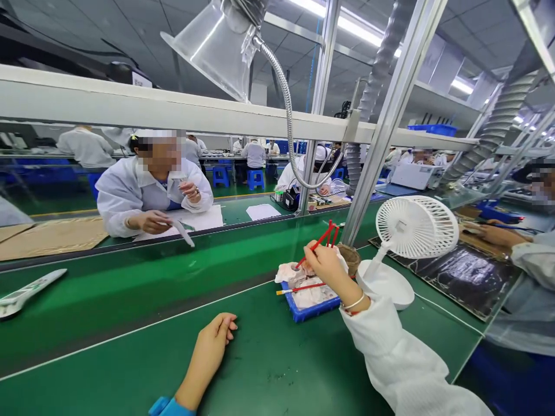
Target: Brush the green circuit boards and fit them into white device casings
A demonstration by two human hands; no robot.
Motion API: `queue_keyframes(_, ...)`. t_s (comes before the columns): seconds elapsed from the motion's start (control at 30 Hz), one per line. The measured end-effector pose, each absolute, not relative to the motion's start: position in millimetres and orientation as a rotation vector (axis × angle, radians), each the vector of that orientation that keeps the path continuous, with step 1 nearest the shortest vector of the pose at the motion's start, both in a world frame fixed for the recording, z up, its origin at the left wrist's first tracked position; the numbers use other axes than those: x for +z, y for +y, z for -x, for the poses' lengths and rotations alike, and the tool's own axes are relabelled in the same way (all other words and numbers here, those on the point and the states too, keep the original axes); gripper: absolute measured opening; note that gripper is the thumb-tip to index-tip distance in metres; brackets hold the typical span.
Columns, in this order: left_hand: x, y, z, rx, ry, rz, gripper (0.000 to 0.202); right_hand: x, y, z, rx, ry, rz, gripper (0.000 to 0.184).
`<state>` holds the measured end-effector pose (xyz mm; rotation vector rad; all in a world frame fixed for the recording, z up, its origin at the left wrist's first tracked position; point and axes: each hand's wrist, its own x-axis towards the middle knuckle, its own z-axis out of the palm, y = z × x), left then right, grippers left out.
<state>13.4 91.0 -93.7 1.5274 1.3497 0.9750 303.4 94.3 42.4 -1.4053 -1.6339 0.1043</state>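
Slim red plastic sticks [321, 238] sit in right hand's [325, 261] narrow grip, above blue plastic tray [310, 312]; likely light, stiff, hold mid-shaft. Left hand [211, 340] lies empty on green surface [269, 370].

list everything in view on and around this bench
blue plastic tray: one, blue, on the green bench
crumpled white wipes: a heap, white, in the tray
slender red sticks: several, red, above the tray
red swab with yellow tip: one, red-yellow, across the tray
white plastic desk fan: one, white, right of the tray
co-worker in white coat: one, white, across the bench
left hand: one, bare, on the bench
right hand: one, bare, gripping the sticks
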Motion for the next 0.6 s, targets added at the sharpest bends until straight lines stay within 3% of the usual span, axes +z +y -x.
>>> queue_keyframes(0.6,-90,92,-13,0.841,1.360,-1.475,0.048,44,73,-298,-0.429,-1.962,1.420,0.030)
